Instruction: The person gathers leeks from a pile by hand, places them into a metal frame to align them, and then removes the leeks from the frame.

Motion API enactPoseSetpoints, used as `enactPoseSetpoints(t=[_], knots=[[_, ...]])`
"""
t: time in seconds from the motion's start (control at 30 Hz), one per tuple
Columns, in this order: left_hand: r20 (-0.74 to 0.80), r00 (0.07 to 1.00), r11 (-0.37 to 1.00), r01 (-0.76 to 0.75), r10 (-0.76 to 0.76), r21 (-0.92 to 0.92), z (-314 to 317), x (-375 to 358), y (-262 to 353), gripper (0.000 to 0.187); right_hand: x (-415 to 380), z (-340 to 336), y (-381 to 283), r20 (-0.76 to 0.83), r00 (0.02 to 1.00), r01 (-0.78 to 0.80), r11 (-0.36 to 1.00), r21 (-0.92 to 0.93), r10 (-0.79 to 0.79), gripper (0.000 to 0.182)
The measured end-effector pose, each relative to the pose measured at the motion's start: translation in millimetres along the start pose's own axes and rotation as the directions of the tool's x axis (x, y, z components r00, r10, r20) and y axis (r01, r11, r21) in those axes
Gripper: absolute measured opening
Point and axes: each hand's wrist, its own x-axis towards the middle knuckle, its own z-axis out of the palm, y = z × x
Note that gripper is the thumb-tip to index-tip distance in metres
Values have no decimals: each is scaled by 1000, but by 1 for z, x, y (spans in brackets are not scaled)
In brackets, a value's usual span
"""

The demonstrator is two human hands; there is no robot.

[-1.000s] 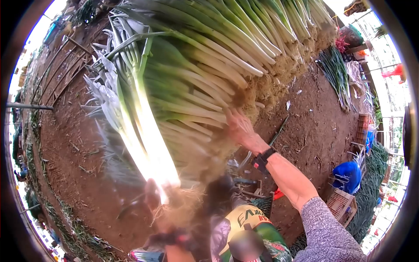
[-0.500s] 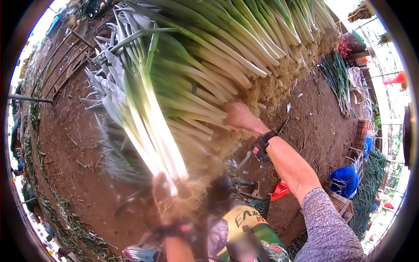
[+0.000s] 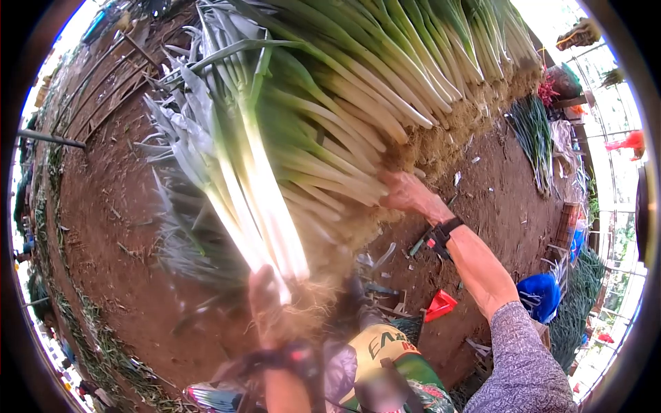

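Note:
My left hand, slightly blurred, is closed around the white root end of a few long leeks. Their pale stalks slant up and left to grey-green leaves, and stringy roots hang beside the hand. To the right, a big heap of leeks lies with its white ends and tangled roots toward the lower right. My right hand, with a dark band on the wrist, is closed at the white end of a leek on the heap's near side. Its fingertips are partly hidden.
Brown soil surrounds the heap. A red scrap and bits of debris lie near my legs. At the right are a blue bag, more green stalks and another green bunch. A metal pole juts in from the left.
My right hand has shifted a little right and down, toward the root ends. The left hand keeps its hold on the leeks. The whole view has moved slightly.

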Motion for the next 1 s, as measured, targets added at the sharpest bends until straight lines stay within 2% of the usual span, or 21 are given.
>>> enactPoseSetpoints(t=[0.03,0.1,0.17,0.2,0.27,0.37,0.47,0.57,0.63,0.67,0.7,0.77,0.87,0.97,1.0], knots=[[61,997,998,-55,55,2,-13,4,-7,43,-7,5,1,41,999,-6,1000,-20,7,56],[193,967,983,-177,164,53,-28,13,-15,47,-15,26,9,-56,998,-13,1000,4,13,61],[146,977,982,-167,153,89,-22,11,-14,50,-14,47,20,-133,991,20,1000,-16,-22,64],[28,996,994,-90,89,64,-14,5,-11,52,-13,57,26,-171,985,34,999,-29,-39,66],[-103,995,1000,-7,9,27,4,-2,-4,53,-9,66,24,-182,982,42,998,-52,-50,66],[-73,997,998,-16,20,57,10,-4,0,54,-9,49,-2,-84,994,-69,998,-11,68,62],[79,996,995,-47,40,87,7,-7,4,51,-21,23,-20,40,999,2,998,66,-5,56],[116,990,997,83,-83,-1,19,-5,12,46,-20,5,-18,295,954,-128,958,257,48,52],[45,976,976,215,-214,-21,21,2,11,43,-23,2,-16,287,958,-107,931,349,2,50],[-5,981,980,192,-193,-56,46,-7,15,38,-25,3,-16,282,959,-97,913,395,-21,49],[18,991,991,133,-133,-13,56,-9,11,36,-28,3,-19,271,962,-93,888,450,-37,51],[18,993,991,117,-118,59,67,-9,11,37,-35,3,-30,246,967,-85,828,555,-66,53],[71,989,987,122,-130,108,78,-12,12,42,-55,-33,-69,357,933,-188,776,602,-51,63],[142,975,983,156,-168,96,75,-6,6,49,-58,-27,-68,299,936,-105,666,739,-184,83],[109,981,986,151,-159,73,79,-11,5,50,-62,-24,-71,316,931,-111,687,719,-180,86]])
